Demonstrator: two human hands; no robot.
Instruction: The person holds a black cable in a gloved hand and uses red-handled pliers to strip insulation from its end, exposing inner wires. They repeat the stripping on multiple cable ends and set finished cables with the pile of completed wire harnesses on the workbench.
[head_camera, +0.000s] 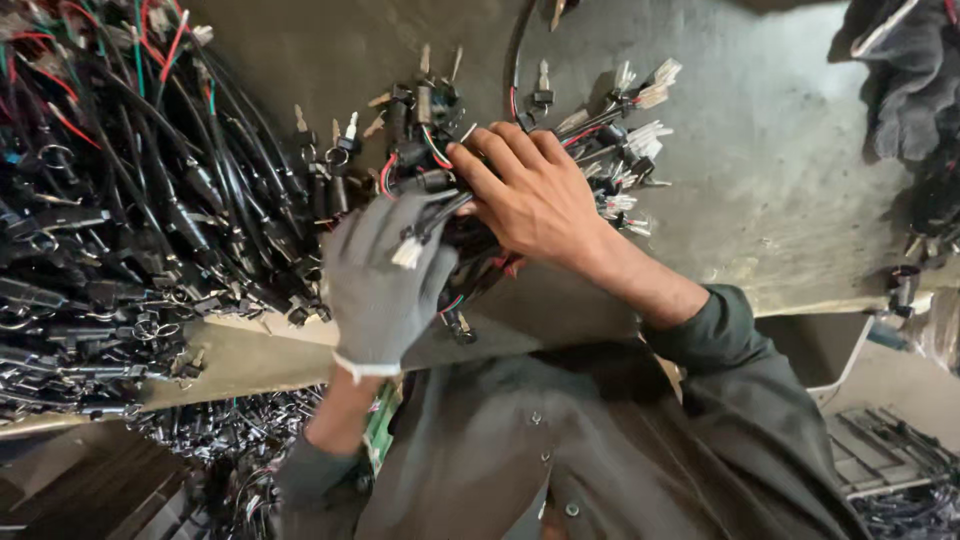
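My left hand (385, 275) wears a grey knit glove and grips a bundle of wire harnesses (425, 150) from below; a white connector (407, 252) pokes out over its fingers. My bare right hand (535, 195) lies on top of the same bundle, fingers curled around the black, red and green wires. More white and black plug ends (635, 105) of the bundle fan out on the table beyond my right hand. Both hands meet at the middle of the frame.
A big heap of black cables with metal rings and keys (120, 200) covers the left of the grey worktable (780, 150). A dark glove or cloth (905, 85) lies at the top right. A white tray with cables (885, 455) sits low right.
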